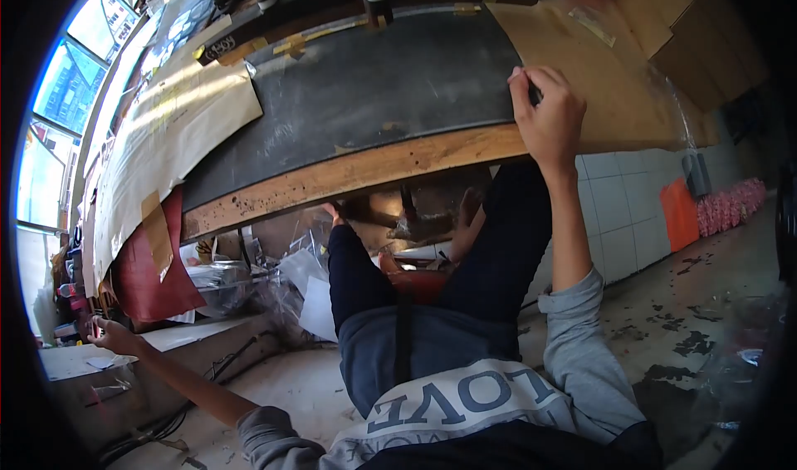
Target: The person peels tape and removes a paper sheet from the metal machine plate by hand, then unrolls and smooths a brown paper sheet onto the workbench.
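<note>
8 o'clock: left hand (116, 337), fingers curled, cannot tell if clamped on anything | 9: red sheet (137, 281), just beside that hand | 12: dark tabletop (374, 80), wooden front edge (357, 171) | 2: right hand (548, 117), thumb and forefinger together, before tabletop's end | 2, farther out: brown paper (618, 75)

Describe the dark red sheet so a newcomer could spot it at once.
Find the long black-topped table and follow its wooden front edge to the end at the picture's left. There, the dark red sheet hangs down near the left hand. Its deep colour sets it apart from the pale paper draped beside it.
</note>
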`<action>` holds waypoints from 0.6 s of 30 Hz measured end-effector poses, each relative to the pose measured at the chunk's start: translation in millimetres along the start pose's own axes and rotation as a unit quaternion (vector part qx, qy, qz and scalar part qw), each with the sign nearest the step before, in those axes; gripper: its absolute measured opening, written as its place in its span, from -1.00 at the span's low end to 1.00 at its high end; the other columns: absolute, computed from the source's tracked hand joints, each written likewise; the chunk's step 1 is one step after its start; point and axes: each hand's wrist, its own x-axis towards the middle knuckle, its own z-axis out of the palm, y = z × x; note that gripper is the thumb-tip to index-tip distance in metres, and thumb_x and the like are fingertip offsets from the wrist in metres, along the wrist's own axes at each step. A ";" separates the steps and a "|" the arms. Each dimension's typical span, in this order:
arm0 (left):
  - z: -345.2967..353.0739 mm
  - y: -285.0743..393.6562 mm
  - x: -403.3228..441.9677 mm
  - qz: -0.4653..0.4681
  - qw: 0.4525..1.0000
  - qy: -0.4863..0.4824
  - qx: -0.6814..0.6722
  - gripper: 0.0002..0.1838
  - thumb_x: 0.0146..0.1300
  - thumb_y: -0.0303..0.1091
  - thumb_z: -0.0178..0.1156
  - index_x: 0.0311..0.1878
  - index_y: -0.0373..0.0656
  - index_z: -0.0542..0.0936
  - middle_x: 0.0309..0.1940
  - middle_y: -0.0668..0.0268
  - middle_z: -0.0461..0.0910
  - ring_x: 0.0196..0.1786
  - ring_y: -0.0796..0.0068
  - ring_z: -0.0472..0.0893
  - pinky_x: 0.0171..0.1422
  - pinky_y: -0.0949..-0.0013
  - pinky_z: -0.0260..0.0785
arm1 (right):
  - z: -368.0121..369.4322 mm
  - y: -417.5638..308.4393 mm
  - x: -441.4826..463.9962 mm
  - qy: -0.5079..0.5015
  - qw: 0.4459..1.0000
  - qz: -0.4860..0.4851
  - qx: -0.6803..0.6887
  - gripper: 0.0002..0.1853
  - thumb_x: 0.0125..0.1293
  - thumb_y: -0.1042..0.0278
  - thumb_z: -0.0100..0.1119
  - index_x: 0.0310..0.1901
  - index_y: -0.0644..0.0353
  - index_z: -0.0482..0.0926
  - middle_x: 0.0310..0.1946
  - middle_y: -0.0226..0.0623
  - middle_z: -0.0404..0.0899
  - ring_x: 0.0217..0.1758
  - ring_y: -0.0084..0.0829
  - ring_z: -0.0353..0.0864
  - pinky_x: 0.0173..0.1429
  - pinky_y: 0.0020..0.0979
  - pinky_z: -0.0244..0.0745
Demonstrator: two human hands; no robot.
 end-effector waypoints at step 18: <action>-92.5 162.8 -317.8 0.296 0.884 -0.232 -0.279 -0.82 0.30 -0.49 0.06 -0.09 -0.22 0.58 0.35 0.09 0.31 0.40 0.03 0.28 0.40 0.01 0.17 | -1.5 0.5 -1.7 0.011 1.000 0.021 0.000 -0.74 0.17 0.38 0.19 -0.61 0.31 0.51 -0.62 -0.21 0.51 -0.58 -0.20 0.49 -0.45 -0.29 0.36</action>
